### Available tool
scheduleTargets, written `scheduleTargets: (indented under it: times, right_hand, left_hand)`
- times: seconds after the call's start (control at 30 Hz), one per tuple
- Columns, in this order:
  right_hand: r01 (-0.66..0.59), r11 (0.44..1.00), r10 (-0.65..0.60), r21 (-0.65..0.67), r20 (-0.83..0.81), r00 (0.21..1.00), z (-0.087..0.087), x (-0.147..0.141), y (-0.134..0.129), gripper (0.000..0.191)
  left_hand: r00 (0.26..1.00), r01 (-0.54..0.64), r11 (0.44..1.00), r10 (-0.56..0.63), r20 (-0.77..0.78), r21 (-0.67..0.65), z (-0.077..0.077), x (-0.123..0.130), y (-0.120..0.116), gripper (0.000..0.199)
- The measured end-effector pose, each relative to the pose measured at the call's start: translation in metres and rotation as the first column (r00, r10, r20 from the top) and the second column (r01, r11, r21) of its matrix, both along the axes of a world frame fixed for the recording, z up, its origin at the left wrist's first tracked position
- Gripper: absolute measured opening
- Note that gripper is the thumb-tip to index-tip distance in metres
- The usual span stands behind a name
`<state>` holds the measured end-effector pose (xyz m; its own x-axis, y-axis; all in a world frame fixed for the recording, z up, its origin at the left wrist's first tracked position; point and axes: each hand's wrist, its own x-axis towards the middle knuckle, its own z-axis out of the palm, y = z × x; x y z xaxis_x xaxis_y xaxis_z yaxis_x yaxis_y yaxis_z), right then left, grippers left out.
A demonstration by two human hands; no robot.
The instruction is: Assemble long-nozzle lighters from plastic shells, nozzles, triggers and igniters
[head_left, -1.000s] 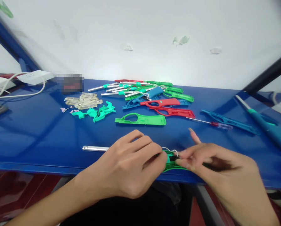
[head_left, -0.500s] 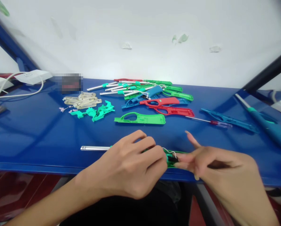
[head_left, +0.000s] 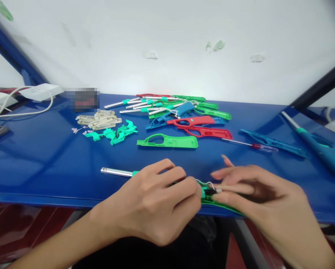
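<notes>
My left hand (head_left: 159, 201) is closed around a long-nosed lighter, covering its middle. The silver tube (head_left: 117, 172) sticks out to the left of the hand, with a teal collar at its base. On the right, the lighter's open green half-shell (head_left: 226, 206) shows below a small black igniter part (head_left: 210, 191). A thin white wire (head_left: 206, 182) loops above that part. My right hand (head_left: 264, 194) pinches the black part's right end between thumb and forefinger, its other fingers bent. The trigger area is hidden behind my left hand.
A loose green half-shell (head_left: 181, 141) lies beyond my hands. Behind are teal triggers (head_left: 111, 134), cream fuel tanks (head_left: 100, 120), several lighters, and red half-shells (head_left: 209, 132). To the right lie a screwdriver (head_left: 261, 147), a blue half-shell (head_left: 276, 144) and a blue lighter (head_left: 316, 145).
The lighter has tilted, its tube tip shifting right and slightly up while the handle end dips. My right hand's fingers have moved around the black part, uncovering more of the green shell.
</notes>
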<state>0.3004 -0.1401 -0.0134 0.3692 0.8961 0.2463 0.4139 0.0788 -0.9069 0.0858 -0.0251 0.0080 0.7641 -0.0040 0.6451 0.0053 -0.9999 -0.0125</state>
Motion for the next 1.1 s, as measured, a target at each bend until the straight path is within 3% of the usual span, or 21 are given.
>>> scheduleTargets:
  times: [0.47, 1.1]
  right_hand:
    - [-0.043, 0.999, 0.042, 0.008, 0.08, 0.996, 0.0082, -0.0017, 0.0068, 0.032]
    - [-0.102, 0.992, 0.107, -0.078, 0.075, 0.991, 0.0088, -0.0029, 0.0058, 0.025]
  left_hand:
    - [0.998, 0.055, 0.998, -0.055, -0.035, -0.018, -0.0016, -0.0024, 0.0022, 0.041]
    - [0.993, 0.077, 0.997, -0.076, -0.088, 0.003, -0.0017, -0.0005, 0.0002, 0.046]
